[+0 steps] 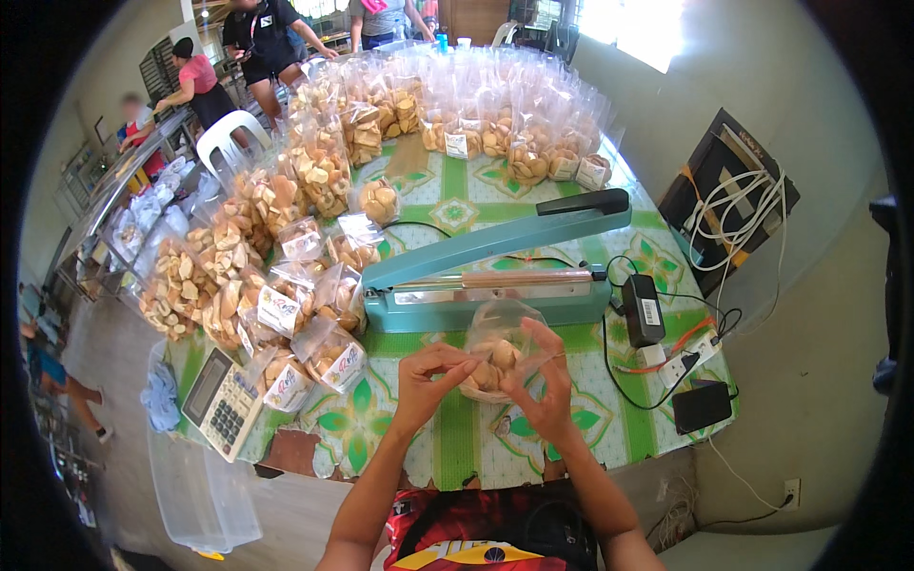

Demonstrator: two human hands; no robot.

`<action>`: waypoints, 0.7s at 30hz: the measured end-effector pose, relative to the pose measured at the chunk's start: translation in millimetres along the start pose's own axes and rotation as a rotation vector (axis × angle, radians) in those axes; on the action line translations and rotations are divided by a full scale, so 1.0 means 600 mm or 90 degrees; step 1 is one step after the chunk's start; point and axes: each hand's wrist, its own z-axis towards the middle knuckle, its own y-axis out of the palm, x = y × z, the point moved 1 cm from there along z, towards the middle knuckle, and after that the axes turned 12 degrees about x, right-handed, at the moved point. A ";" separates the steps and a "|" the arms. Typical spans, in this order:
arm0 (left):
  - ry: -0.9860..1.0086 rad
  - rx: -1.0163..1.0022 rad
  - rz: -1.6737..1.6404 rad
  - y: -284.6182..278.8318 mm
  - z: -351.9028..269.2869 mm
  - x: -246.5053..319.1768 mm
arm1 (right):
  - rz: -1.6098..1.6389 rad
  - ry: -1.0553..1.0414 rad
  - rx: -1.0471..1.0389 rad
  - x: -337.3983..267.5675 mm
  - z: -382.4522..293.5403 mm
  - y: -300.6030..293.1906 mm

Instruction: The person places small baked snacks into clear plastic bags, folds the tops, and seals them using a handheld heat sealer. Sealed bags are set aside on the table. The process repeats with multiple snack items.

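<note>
A clear plastic bag of round biscuits [496, 360] stands on the table before me, its mouth loose and apart. My left hand [435, 378] is at the bag's left side, thumb and fingertips pinched together near its edge. With thumb and fingers spread around the plastic, my right hand [546, 385] holds the bag's right side. Just behind the bag stands a teal impulse sealer [435, 310], its long arm with a black handle [582, 202] raised. Several filled, labelled bags [335, 357] lie left of the sealer.
Many filled bags [528, 150] line the table's far and left sides. A calculator [223, 403] lies at the front left. A power adapter [643, 310], a power strip [689, 360] and cables are at the right. Several people are beyond the table, near a white plastic chair [232, 135].
</note>
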 end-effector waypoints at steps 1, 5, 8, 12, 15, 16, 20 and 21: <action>-0.026 0.003 -0.030 0.000 0.000 0.000 | 0.009 -0.005 0.014 0.000 0.000 -0.002; 0.012 -0.033 -0.020 0.000 0.001 -0.005 | 0.035 -0.002 0.031 0.006 0.002 -0.007; 0.063 -0.046 0.005 0.001 0.002 -0.013 | 0.100 0.038 0.034 0.008 0.001 -0.006; 0.013 -0.045 -0.033 -0.004 0.004 -0.014 | 0.060 0.009 0.070 -0.002 -0.002 -0.003; -0.007 -0.053 -0.019 0.002 -0.001 -0.014 | 0.020 0.038 0.072 -0.010 -0.008 0.011; 0.001 -0.059 -0.003 0.003 -0.002 -0.014 | 0.023 0.046 0.069 -0.011 -0.008 0.013; -0.019 -0.042 -0.046 -0.005 -0.002 -0.013 | 0.072 0.080 0.078 -0.016 -0.003 0.016; -0.014 -0.035 -0.058 -0.008 0.001 -0.013 | 0.090 0.100 0.090 -0.018 -0.002 0.014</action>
